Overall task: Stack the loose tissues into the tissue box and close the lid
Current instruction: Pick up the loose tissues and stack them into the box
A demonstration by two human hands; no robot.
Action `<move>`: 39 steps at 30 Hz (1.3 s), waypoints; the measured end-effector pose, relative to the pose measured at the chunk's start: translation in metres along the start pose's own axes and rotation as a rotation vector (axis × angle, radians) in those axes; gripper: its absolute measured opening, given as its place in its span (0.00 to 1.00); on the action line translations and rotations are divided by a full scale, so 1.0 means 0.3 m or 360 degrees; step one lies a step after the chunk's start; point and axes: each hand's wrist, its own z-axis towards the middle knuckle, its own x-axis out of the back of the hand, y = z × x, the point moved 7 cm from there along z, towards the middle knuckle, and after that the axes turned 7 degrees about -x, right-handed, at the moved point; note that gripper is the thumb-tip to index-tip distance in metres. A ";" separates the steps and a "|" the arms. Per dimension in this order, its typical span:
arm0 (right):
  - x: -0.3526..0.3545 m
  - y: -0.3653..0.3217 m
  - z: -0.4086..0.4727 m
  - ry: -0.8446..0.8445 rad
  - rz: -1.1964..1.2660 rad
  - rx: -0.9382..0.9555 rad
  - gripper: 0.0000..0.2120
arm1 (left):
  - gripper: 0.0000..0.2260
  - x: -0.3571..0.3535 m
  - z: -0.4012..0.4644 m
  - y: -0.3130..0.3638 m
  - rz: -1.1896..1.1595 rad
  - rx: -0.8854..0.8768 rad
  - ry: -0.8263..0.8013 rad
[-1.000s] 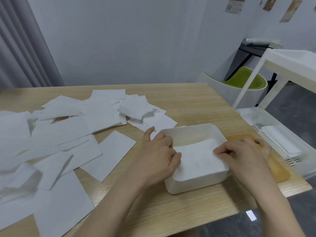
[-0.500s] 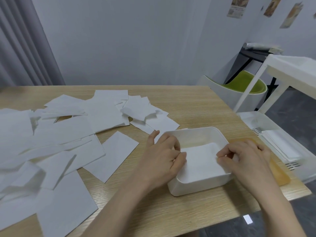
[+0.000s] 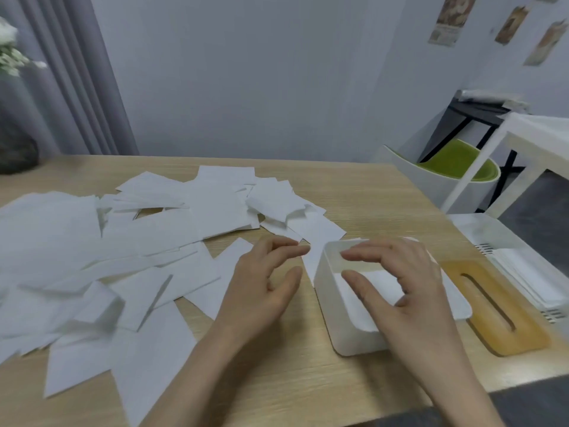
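From the head view, your right hand (image 3: 397, 285) hovers over the open tissue box (image 3: 341, 318), fingers spread and loosely curved, holding nothing that shows; whether the fingertips touch the paper below I cannot tell. Inside the box lies a folded tissue (image 3: 381, 288), flat and low against the bottom. Your left hand (image 3: 264, 291) is just left of the box above the table (image 3: 308, 389), fingers relaxed and apart, empty, pointed toward the loose tissues (image 3: 129, 241) that are scattered across the left half of the table. The nearest loose sheet (image 3: 228, 272) lies just beside that hand. The wooden lid (image 3: 498, 306), with its long slot, rests flat on the table touching the right side of the box.

The box looks barely started, so the step in hand is likely fetching the next sheet. Take the nearest one first, pinching it near a folded edge so it stays flat. Square it over the box with both hands before lowering it, and match its edges to the sheet already inside. Press lightly with flat fingers so no corner rides up the wall. Leave the lid where it is until the table's tissues are in.
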 end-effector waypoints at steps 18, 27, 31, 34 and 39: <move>-0.581 0.046 0.005 -0.0636 -0.0252 -0.0209 0.18 | 0.28 0.249 -0.191 -0.334 0.0744 0.0248 -0.0208; -0.620 0.134 0.042 -0.0477 -0.0312 -0.0624 0.36 | 0.32 0.245 -0.200 -0.337 0.0791 0.0223 -0.0258; -0.618 0.143 0.059 -0.0474 -0.0228 -0.0697 0.34 | 0.32 0.246 -0.201 -0.333 0.0790 0.0220 -0.0256; -0.612 0.139 0.065 -0.0472 -0.0111 -0.0728 0.30 | 0.32 0.245 -0.202 -0.332 0.0791 0.0207 -0.0254; -0.631 0.124 0.045 -0.0533 0.0343 -0.0823 0.20 | 0.31 0.244 -0.202 -0.333 0.0790 0.0206 -0.0247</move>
